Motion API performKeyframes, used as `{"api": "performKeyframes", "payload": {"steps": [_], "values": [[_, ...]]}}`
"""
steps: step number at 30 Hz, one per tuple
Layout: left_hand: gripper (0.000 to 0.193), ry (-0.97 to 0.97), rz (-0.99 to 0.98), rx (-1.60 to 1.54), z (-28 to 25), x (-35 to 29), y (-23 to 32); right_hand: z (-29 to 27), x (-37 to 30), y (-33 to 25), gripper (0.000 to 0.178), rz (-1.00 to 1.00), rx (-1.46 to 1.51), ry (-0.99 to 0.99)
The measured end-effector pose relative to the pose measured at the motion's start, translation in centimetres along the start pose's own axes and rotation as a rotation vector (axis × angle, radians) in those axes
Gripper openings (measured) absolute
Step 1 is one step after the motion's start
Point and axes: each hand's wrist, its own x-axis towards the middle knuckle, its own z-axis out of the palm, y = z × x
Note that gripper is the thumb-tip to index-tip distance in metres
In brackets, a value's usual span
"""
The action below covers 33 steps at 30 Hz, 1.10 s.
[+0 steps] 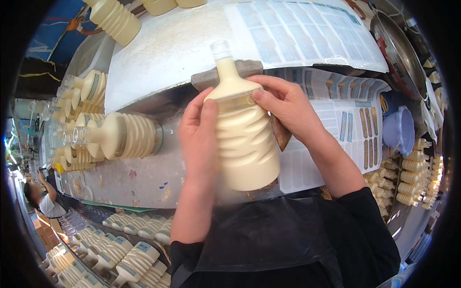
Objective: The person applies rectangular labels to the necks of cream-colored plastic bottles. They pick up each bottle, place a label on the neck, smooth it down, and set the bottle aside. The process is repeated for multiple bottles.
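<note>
A large cream-coloured bottle (247, 158) with wavy ribs and a clear bare neck lies in front of me, its neck pointing away. My left hand (199, 125) grips its left shoulder, thumb on the front. On the opposite shoulder my right hand (284, 103) presses its thumb on a narrow, see-through label band (235, 100) running across the bottle. The neck rests by a grey, clay-like block (204, 80). A brown pointed piece (281, 134) shows beneath my right hand. The fingers behind the bottle are hidden.
Sheets of labels (350, 113) lie to the right, and more (297, 33) on the raised white board (163, 57). Similar bottles (129, 136) cluster at left; others (134, 261) fill racks below. A lilac bucket (399, 128) stands right. Another person (50, 201) is far left.
</note>
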Motion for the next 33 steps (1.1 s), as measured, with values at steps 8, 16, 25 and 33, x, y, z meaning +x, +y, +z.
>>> {"api": "performKeyframes", "payload": {"steps": [8,16,25,33], "values": [[0.035,-0.017,0.021,-0.025,-0.2,0.0,-0.5,0.2,-0.1,0.2,0.040,-0.011,0.027,0.019],[0.038,-0.058,-0.045,-0.268,-0.9,0.2,-0.5,-1.7,-0.6,-0.3,0.036,-0.050,0.028,0.102],[0.029,-0.055,-0.061,-0.171,-0.9,0.1,-0.6,1.9,-3.2,-2.5,0.020,-0.871,-0.791,0.415],[0.036,0.022,-0.222,-0.457,-1.3,0.1,-0.9,5.6,-4.0,-4.0,0.033,-1.143,-1.211,0.162]]}}
